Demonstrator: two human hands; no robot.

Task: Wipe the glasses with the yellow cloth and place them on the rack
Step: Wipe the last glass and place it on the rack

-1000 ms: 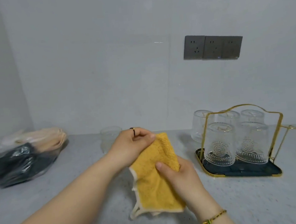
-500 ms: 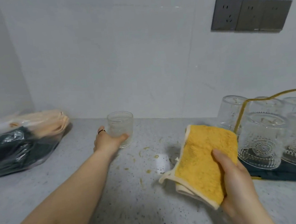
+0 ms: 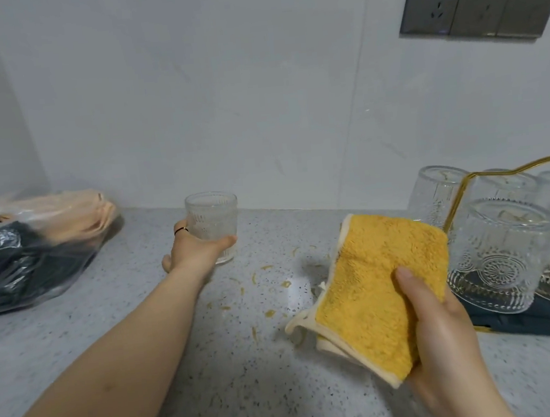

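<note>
The left hand [image 3: 197, 252] reaches out across the speckled grey counter [image 3: 78, 338] and wraps round the lower part of an upright clear glass [image 3: 212, 221], thumb on the near right side and the fingers curled behind it; a dark ring shows on one finger. The glass stands on the counter near the back wall, well apart from the rack. The right hand [image 3: 444, 336] holds the folded yellow cloth [image 3: 379, 292] above the counter, the thumb pressed on top of the cloth and the fingers hidden beneath it, so the cloth is pinched between them. Its pale edge hangs loose on the left side. Just to the right of the cloth stands the rack [image 3: 526, 318], a dark tray with a thin gold wire frame, partly cut off by the picture's edge. Several patterned glasses [image 3: 499, 254] sit upside down on it, close together. Small yellow scraps [image 3: 270, 313] lie scattered on the counter between the two hands. At the far left lies a clear plastic bag [image 3: 32, 248] with dark and peach-coloured contents. A grey row of sockets [image 3: 475, 4] is fixed on the white wall at the upper right.
</note>
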